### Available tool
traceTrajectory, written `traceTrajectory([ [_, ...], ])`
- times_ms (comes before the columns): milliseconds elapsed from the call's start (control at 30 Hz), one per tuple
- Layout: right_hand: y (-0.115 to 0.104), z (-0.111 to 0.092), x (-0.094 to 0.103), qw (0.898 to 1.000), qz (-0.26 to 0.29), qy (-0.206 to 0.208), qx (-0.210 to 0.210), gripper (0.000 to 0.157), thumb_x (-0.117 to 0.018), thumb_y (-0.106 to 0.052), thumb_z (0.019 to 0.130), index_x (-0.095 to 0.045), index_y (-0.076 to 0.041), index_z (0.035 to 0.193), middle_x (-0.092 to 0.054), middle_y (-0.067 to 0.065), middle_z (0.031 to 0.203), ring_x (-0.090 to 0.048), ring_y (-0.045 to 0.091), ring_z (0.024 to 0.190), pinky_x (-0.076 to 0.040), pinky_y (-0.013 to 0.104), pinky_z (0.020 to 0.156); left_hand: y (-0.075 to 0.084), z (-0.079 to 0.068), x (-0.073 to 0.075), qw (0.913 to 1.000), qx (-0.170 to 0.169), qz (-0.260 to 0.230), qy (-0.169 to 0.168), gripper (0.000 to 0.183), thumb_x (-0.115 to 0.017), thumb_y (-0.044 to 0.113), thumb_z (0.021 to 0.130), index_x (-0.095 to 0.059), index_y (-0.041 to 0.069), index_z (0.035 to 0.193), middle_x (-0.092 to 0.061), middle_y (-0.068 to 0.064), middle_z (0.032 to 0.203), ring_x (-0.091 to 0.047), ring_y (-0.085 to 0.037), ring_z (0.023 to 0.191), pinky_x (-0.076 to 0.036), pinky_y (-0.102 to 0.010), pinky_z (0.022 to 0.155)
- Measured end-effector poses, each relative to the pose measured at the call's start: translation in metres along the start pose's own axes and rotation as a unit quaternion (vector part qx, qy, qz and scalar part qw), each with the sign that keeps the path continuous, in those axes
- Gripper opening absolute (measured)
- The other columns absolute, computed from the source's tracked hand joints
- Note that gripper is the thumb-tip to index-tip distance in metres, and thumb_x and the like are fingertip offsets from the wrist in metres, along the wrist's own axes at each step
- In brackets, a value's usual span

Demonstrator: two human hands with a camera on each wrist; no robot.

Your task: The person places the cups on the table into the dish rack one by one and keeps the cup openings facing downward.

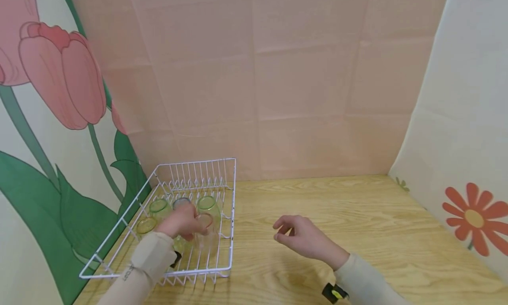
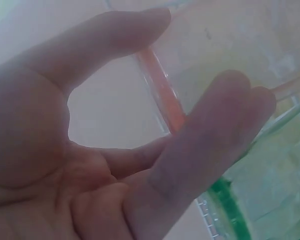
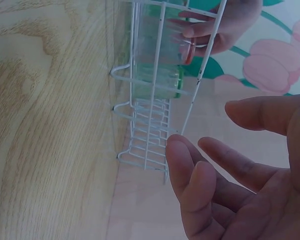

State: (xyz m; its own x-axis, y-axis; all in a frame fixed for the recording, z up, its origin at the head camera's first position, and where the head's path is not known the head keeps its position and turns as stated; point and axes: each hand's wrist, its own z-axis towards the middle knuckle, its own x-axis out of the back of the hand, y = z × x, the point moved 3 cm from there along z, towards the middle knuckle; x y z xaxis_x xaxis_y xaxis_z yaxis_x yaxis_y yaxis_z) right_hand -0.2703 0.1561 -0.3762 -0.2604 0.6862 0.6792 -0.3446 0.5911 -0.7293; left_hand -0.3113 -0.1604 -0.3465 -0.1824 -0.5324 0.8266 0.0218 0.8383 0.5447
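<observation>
A clear glass with a pink-orange rim stands in the white wire dish rack. My left hand reaches over it from the left and holds it near the rim. In the left wrist view the thumb lies on one side of the glass and the fingers on the other. Green-rimmed glasses, a yellow-rimmed glass and a blue-grey-rimmed glass stand around it, partly hidden by the hand. Right of the rack, my right hand hovers over the table, loosely curled, holding nothing.
The rack stands at the left on a wood-grain table. A pink cloth backdrop rises behind. Tulip-printed panel borders the left side, and a panel with a red flower the right.
</observation>
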Motion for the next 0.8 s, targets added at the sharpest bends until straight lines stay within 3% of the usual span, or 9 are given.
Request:
traceTrajectory([
  [300, 0.000, -0.002, -0.002, 1.000, -0.002, -0.002, 0.011, 0.024, -0.066, -0.028, 0.096, -0.068, -0.010, 0.112, -0.070, 0.002, 0.096, -0.061, 0.016, 0.074, -0.051, 0.031, 0.062, -0.003, 0.001, -0.008, 0.9998, 0.003, -0.015, 0.008, 0.035, -0.087, 0.013, 0.070, -0.054, 0.003, 0.078, -0.060, -0.010, 0.077, -0.061, -0.020, 0.054, -0.051, -0.028, 0.051],
  [567, 0.001, -0.003, -0.004, 1.000, 0.002, -0.006, 0.012, 0.022, -0.067, -0.024, 0.096, -0.068, -0.009, 0.111, -0.070, 0.003, 0.095, -0.061, 0.016, 0.073, -0.051, 0.032, 0.061, 0.000, -0.001, -0.007, 0.9999, 0.002, -0.013, 0.009, 0.036, -0.087, 0.014, 0.071, -0.054, 0.002, 0.081, -0.060, -0.012, 0.079, -0.062, -0.021, 0.056, -0.050, -0.029, 0.053],
  [700, 0.004, -0.005, -0.004, 1.000, 0.000, -0.008, 0.009, 0.023, -0.068, -0.026, 0.095, -0.068, -0.009, 0.111, -0.070, 0.003, 0.096, -0.061, 0.017, 0.075, -0.051, 0.032, 0.062, 0.001, -0.009, 0.002, 0.9997, -0.012, -0.016, 0.017, 0.045, -0.085, 0.017, 0.074, -0.057, -0.007, 0.099, -0.062, -0.019, 0.095, -0.062, -0.022, 0.058, -0.054, -0.031, 0.055],
  [800, 0.010, -0.007, 0.001, 1.000, -0.019, 0.004, 0.001, 0.024, -0.068, -0.026, 0.095, -0.068, -0.009, 0.112, -0.070, 0.003, 0.095, -0.061, 0.016, 0.073, -0.051, 0.031, 0.061, 0.005, -0.020, 0.016, 0.9982, -0.045, -0.005, 0.040, 0.055, -0.081, 0.024, 0.081, -0.057, -0.010, 0.116, -0.064, -0.020, 0.103, -0.064, -0.023, 0.067, -0.055, -0.036, 0.061],
])
